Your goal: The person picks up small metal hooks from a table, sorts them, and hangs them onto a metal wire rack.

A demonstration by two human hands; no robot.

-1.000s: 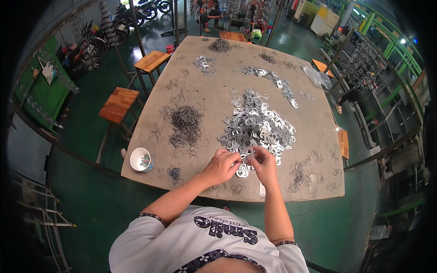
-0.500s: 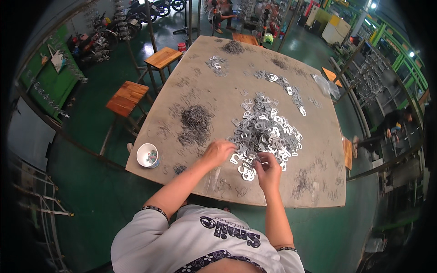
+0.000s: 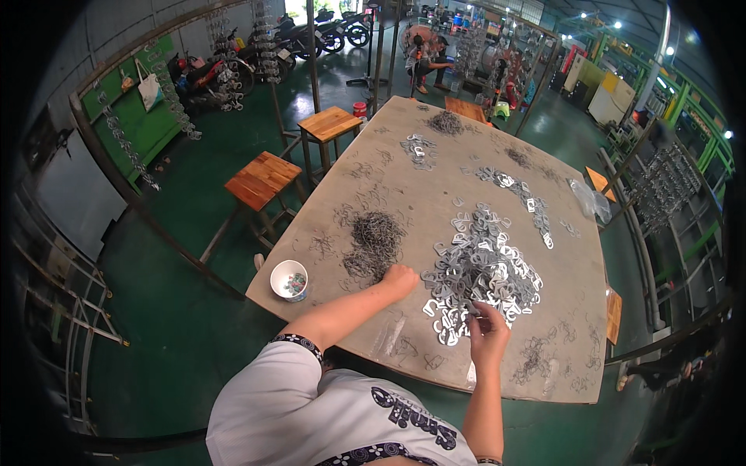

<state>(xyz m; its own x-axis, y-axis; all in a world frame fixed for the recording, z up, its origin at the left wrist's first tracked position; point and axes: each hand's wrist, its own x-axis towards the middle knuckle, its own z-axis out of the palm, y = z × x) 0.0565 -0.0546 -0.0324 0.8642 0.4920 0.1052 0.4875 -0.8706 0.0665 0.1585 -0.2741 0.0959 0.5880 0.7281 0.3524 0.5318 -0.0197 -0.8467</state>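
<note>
My left hand (image 3: 400, 281) is closed, its fingers curled at the lower right edge of a heap of thin dark wire pieces (image 3: 376, 241). Whatever its fingers hold is hidden. At the near edge of a big pile of flat grey and shiny metal loops (image 3: 486, 268), my right hand (image 3: 490, 328) pinches a small grey metal loop (image 3: 472, 309) between thumb and fingers. Both piles lie on a brown board-topped table (image 3: 435, 206).
A white cup (image 3: 288, 280) with small coloured bits stands at the table's left corner. Farther back lie a row of metal loops (image 3: 517, 190), another wire heap (image 3: 445, 122) and a clear plastic bag (image 3: 589, 200). Wooden stools (image 3: 263, 179) flank the left side. A person (image 3: 429, 62) crouches beyond.
My left hand has moved left, from the metal loops to the wire heap, and its fingers have curled. My right hand stays at the loop pile's near edge. The view has shifted.
</note>
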